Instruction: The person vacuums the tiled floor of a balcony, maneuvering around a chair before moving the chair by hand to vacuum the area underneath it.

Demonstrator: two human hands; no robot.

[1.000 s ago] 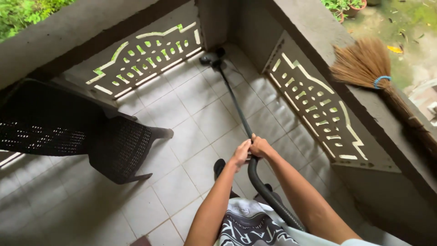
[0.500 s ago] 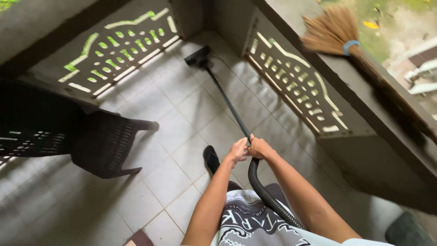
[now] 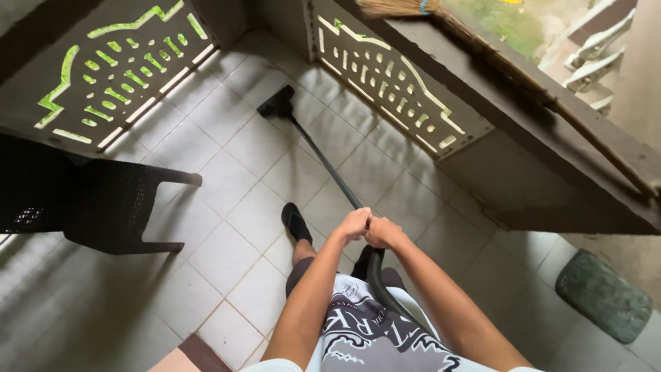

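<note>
Change: since a second ago the vacuum head point(image 3: 277, 105) has come away from the far corner of the balcony and now sits out on the open tiles, and my view has swung right, so the broom point(image 3: 441, 21) lies near the top edge and a green mat has come into sight at the right.
Chair: a dark perforated plastic chair point(image 3: 103, 203) stands at my far left on the tiled floor point(image 3: 227, 255), well apart from my hands.
Left wall panel: a grey concrete panel point(image 3: 117, 62) with cut-out slots showing green behind it.
Vacuum head: dark, flat on the tiles near the corner between the two walls, ahead of me and a little left.
Wand: the thin dark vacuum wand point(image 3: 323, 162) runs straight from the head down to my hands.
Foot: my foot in a black sock point(image 3: 296, 222) rests on the tiles just left of the wand.
Left hand: my left hand point(image 3: 353, 223) is wrapped tight around the top of the wand, fingers closed.
Right hand: my right hand point(image 3: 383, 233) is clamped on the wand too, touching my left.
Hose: the ribbed black hose point(image 3: 377, 279) curves from under my hands across my printed shirt.
Right wall: a second slotted panel point(image 3: 385, 79) under a broad ledge, with the broom lying along it.
Mat: a rounded green mat point(image 3: 604, 295) on the floor at my far right.
</note>
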